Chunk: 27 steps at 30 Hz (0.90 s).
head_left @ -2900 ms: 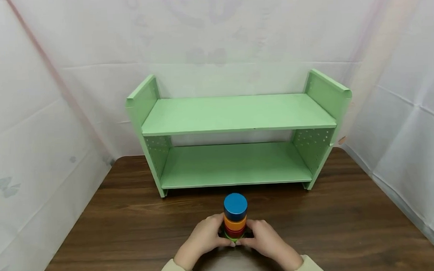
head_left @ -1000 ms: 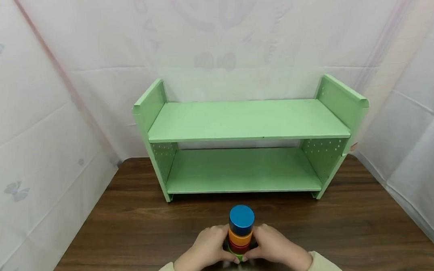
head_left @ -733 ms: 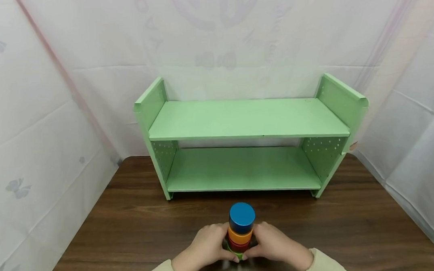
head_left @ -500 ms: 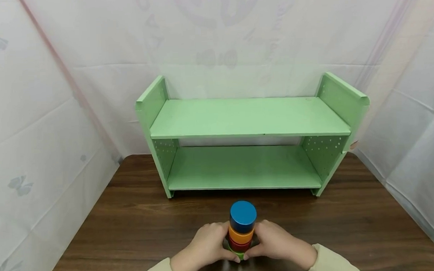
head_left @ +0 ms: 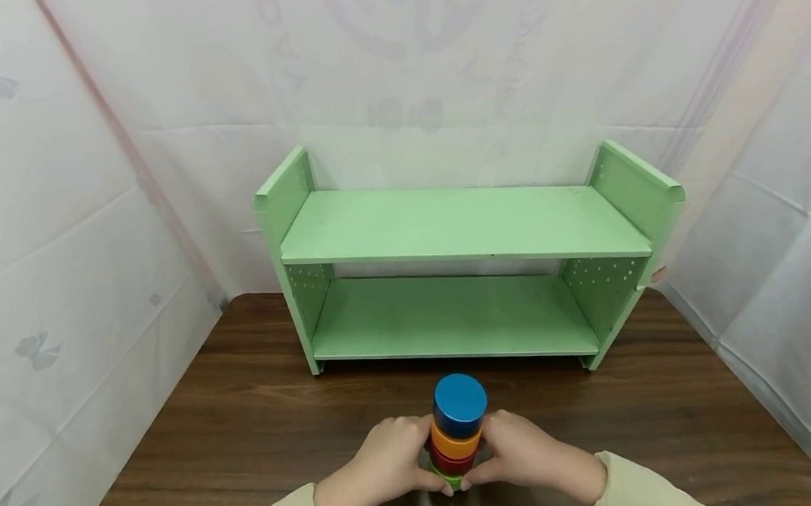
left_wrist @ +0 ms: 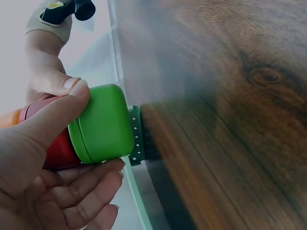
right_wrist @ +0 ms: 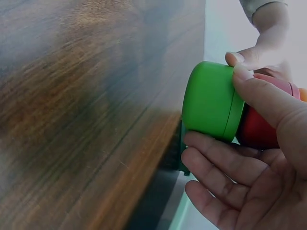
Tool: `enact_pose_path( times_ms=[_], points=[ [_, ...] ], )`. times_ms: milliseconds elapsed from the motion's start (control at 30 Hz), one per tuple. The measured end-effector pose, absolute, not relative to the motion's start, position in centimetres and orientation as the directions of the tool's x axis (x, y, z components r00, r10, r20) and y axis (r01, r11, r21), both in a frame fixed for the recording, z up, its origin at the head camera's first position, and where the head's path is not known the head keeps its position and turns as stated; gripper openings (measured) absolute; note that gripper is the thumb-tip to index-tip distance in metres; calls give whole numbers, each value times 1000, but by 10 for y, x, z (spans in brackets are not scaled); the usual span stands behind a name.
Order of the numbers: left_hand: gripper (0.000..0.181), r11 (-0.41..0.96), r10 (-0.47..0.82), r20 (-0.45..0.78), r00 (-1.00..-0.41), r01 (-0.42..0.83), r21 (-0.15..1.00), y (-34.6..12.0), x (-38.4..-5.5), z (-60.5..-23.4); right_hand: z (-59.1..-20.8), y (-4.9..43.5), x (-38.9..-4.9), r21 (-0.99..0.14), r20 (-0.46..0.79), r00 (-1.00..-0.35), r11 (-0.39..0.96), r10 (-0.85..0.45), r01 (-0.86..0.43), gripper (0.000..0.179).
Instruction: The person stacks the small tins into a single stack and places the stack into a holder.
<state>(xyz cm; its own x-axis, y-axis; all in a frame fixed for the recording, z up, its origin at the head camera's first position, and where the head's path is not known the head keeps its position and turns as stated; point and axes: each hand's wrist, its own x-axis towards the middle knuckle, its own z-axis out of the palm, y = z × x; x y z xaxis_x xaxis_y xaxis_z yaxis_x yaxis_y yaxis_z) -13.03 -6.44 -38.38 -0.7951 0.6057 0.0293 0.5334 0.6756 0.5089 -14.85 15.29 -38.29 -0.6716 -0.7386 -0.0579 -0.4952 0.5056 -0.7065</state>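
A stack of round containers is held between both hands in the head view. From the top down it shows a blue container [head_left: 460, 405], an orange container [head_left: 457, 442], a red container [head_left: 452, 462] and a green container [right_wrist: 211, 100]. My left hand [head_left: 391, 455] grips the lower part from the left, thumb along the green and red sides and fingers underneath. My right hand [head_left: 517, 450] grips it from the right in the same way, the two thumb tips meeting at the near side. In the wrist views the green base is close over the wooden table [left_wrist: 230, 120].
A light green two-tier shelf [head_left: 465, 220] stands behind the stack, with raised side panels and a lower board [head_left: 449, 315]. White patterned sheets [head_left: 167, 82] hang at the back and both sides. The table's left edge runs diagonally beside the left sheet.
Both hands keep their grip on the stack of containers. The stack has risen slightly toward the head camera and looks larger. The head view has also shifted a little.
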Motion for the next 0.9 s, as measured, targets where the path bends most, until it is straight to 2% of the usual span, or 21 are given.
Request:
enact_pose_path(
  times_ms=[300,600,900],
  points=[
    [59,674,615,54,-787,560,482,-64,-123,-366,-363,154,-145,-717,-56,-636,474,-770,-511,47],
    [59,680,625,64,-778,583,444,-59,-122,-347,-346,160,-142,-681,-35,-651,495,-758,-540,52],
    [58,666,624,62,-779,571,479,-61,-124,-342,-337,159,-145,-659,-50,-638,505,-769,-557,49]
  ],
)
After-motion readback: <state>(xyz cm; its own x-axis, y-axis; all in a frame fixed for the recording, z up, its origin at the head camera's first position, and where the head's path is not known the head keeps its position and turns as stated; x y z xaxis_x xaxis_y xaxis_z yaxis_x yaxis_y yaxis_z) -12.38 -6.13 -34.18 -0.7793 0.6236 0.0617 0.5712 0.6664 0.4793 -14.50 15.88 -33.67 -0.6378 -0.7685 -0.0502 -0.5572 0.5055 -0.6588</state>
